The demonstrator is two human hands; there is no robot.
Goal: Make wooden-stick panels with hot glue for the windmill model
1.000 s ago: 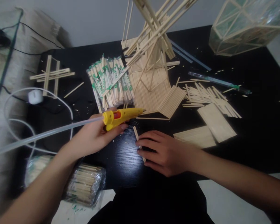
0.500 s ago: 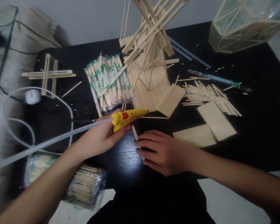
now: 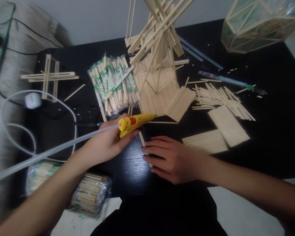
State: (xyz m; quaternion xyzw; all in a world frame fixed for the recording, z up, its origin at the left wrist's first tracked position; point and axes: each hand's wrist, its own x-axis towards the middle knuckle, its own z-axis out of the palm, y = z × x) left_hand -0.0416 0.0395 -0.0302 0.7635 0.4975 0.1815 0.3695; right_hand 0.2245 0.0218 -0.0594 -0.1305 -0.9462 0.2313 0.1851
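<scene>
A yellow hot glue gun (image 3: pixel 135 124) is gripped in my left hand (image 3: pixel 110 137), its nozzle pointing right. A long clear glue stick (image 3: pixel 71 143) trails from its back end toward the lower left. My right hand (image 3: pixel 170 159) rests on the black table with its fingers over a narrow strip of wooden sticks (image 3: pixel 142 138), pressing it down; part of the strip is hidden under the fingers. Just beyond the nozzle lie a thin loose stick (image 3: pixel 163 122) and a small panel of joined sticks (image 3: pixel 180 104).
A tall stick structure (image 3: pixel 157 88) stands at the back centre. Wrapped chopsticks (image 3: pixel 115 85) lie left of it, a cross-shaped frame (image 3: pixel 49 77) farther left. Loose sticks (image 3: pixel 223 100) and flat stick panels (image 3: pixel 228 126) spread right. A bagged bundle (image 3: pixel 88 193) sits by my left forearm.
The view has shifted very slightly. Both hands, the glue gun and the strip keep nearly the same places.
</scene>
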